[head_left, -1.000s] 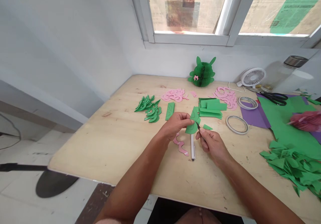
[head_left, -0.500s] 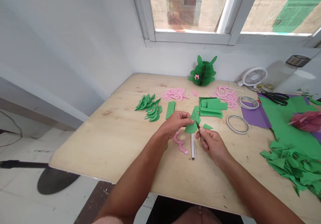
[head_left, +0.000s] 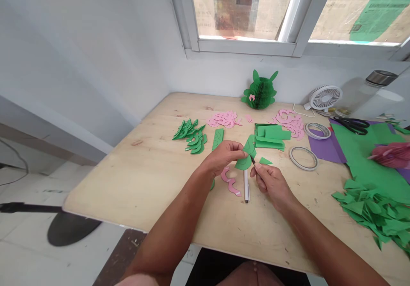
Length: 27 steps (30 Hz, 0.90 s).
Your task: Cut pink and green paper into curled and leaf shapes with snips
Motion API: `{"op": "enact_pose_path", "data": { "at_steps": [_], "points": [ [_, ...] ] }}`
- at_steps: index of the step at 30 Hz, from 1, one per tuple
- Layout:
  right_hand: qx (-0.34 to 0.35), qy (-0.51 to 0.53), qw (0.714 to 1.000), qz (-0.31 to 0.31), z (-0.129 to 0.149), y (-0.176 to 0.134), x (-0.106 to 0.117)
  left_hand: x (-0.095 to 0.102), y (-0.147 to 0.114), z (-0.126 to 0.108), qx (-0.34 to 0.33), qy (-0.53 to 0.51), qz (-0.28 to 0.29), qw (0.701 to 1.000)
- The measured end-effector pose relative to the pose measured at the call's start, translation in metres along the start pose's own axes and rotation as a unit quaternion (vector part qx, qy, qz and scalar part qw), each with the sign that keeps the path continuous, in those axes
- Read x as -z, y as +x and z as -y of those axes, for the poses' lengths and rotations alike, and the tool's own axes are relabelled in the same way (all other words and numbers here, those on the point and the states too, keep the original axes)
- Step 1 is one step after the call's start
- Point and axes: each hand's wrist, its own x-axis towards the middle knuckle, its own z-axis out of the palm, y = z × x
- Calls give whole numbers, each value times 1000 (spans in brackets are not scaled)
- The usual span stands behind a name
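My left hand (head_left: 229, 153) pinches a green paper piece (head_left: 243, 163) with drawn curved lines, its fingers closed on the edge. In my right hand (head_left: 269, 179) is what looks like a pair of small scissors (head_left: 253, 160); only a dark, narrow part shows at the paper's right edge, the rest being hidden by my fingers. Beneath the paper a white pen (head_left: 246, 188) lies on the table. Pink curved paper strips (head_left: 233, 188) rest to its left. A green triangular scrap (head_left: 265, 161) lies just beyond my right hand.
Folded green papers (head_left: 272, 137), cut green shapes (head_left: 192, 136) and pink cutouts (head_left: 222, 119) lie farther back. A green paper figure (head_left: 260, 93) stands by the wall. To the right are tape rolls (head_left: 303, 166), black-handled scissors (head_left: 352, 125), a white fan (head_left: 325, 97) and green scraps (head_left: 374, 217).
Almost nothing differs. Both hands keep their hold at the same spot on the green paper, while the whole view has shifted very slightly.
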Motion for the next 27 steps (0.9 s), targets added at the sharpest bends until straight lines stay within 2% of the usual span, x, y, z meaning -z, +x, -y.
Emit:
{"op": "enact_pose_path", "data": {
  "at_steps": [27],
  "points": [
    [-8, 20, 1000, 6, -1, 1, 0, 2, 1, 2, 4, 0, 6, 1000]
  ]
}}
